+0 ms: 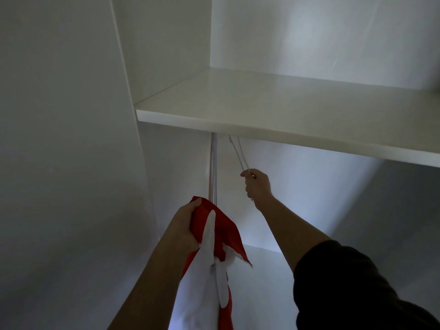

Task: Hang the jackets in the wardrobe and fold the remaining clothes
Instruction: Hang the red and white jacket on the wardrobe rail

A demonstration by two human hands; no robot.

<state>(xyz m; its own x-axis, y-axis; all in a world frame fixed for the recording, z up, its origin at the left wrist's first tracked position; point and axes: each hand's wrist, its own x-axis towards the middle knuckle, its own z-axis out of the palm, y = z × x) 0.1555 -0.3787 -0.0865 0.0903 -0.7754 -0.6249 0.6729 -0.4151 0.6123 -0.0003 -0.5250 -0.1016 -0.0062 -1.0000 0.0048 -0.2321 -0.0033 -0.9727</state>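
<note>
The top of the thin pale hanger point(238, 153) runs up from the right hand point(256, 184) and vanishes behind the front edge of the white shelf point(285, 115), so whatever it hangs from cannot be seen. The right hand's fingers are curled round the hanger's lower wire; much of the hanger's shape is hidden in the fist. The red and white jacket point(223, 229) hangs from the left hand point(184, 225), whose fingers and thumb clamp the red fabric at its upper edge; the garment's lower part is cut off by the bottom of the view, and its white lining blurs in the dim light. Just above the left hand, and to the left of the right hand, a few more hangers point(213, 167) hang edge-on, too thin to count. A dark sleeve point(357, 282) covers the right upper arm. Left of both hands stands the wardrobe's plain side wall point(71, 139).
</note>
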